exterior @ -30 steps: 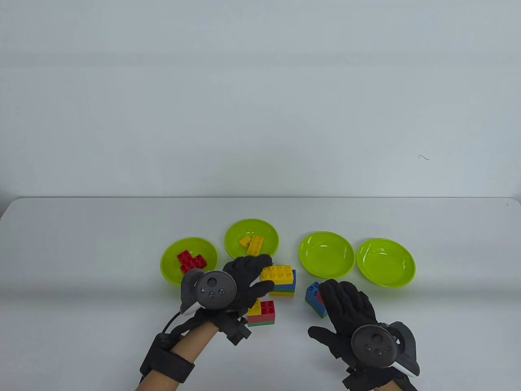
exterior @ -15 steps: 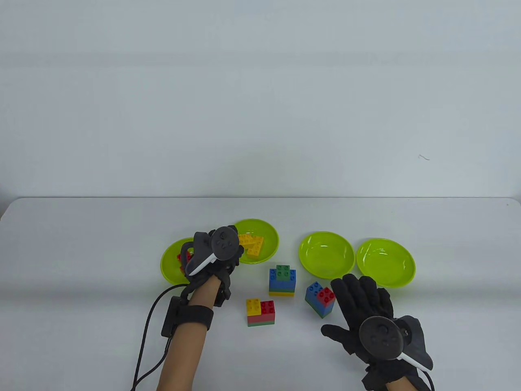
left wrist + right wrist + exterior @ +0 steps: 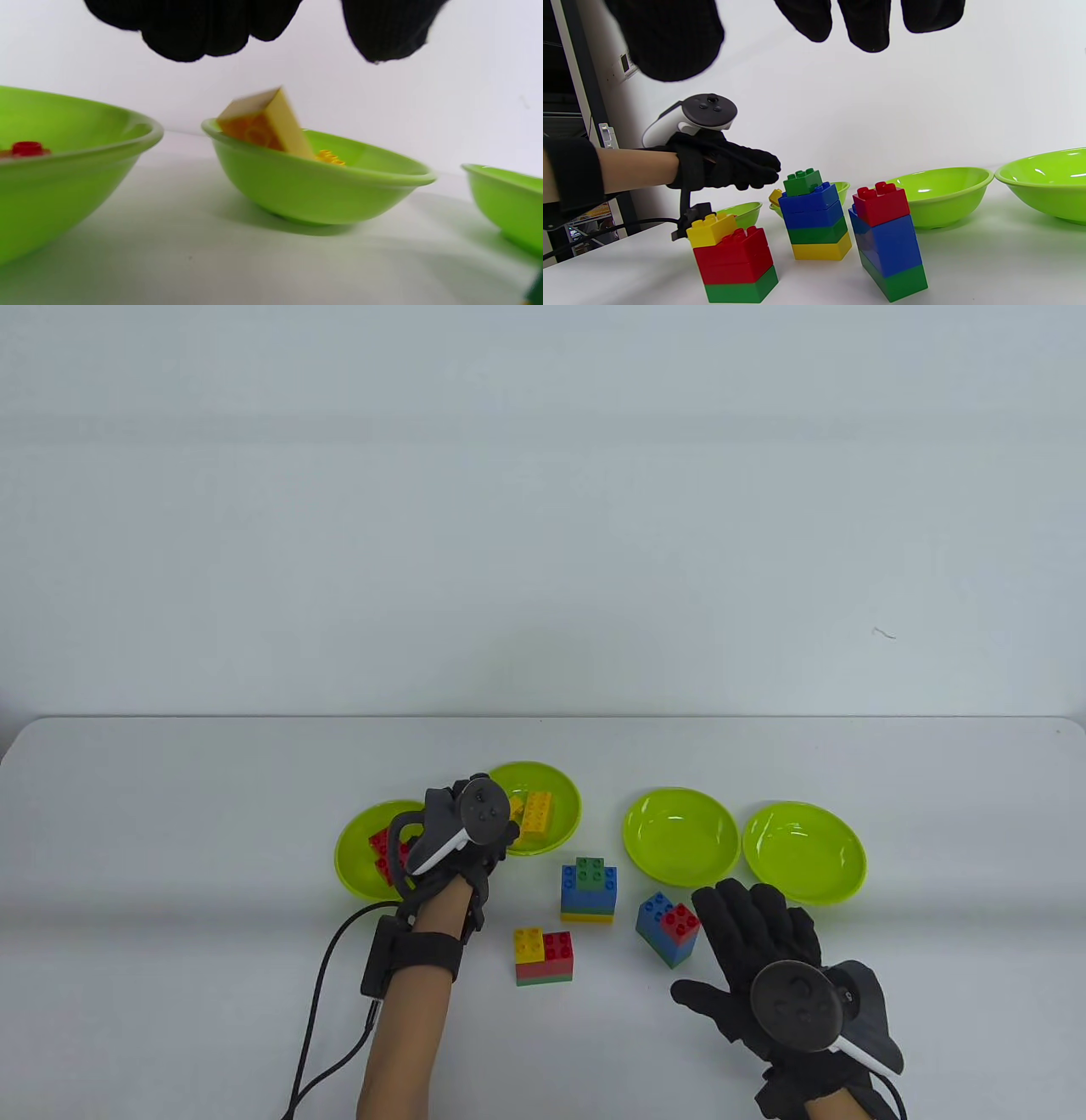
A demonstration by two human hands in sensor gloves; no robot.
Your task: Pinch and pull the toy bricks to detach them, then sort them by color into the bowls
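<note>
My left hand (image 3: pixel 499 830) hovers over the near-left rim of the bowl of yellow bricks (image 3: pixel 562 833), fingers relaxed and holding nothing. In the left wrist view a blurred yellow brick (image 3: pixel 265 125) is tilted at that bowl's rim below my fingertips (image 3: pixel 195 40). My right hand (image 3: pixel 751 920) lies flat on the table just right of a tilted red-blue-green stack (image 3: pixel 670 931). A stack with green on top, then blue, green and yellow (image 3: pixel 588 891), stands in the middle. In front of it is a yellow-and-red stack on a green base (image 3: pixel 543 956).
A bowl with red bricks (image 3: pixel 352 861) sits left of the yellow one. Two green bowls (image 3: pixel 680 836) (image 3: pixel 804 853) with nothing in them stand at the right. A cable (image 3: pixel 318 984) trails from my left wrist to the table's front edge.
My left hand lifted the yellow brick off the middle stack, carried it to the yellow bowl and let go. My right hand slid right, off the tilted stack.
</note>
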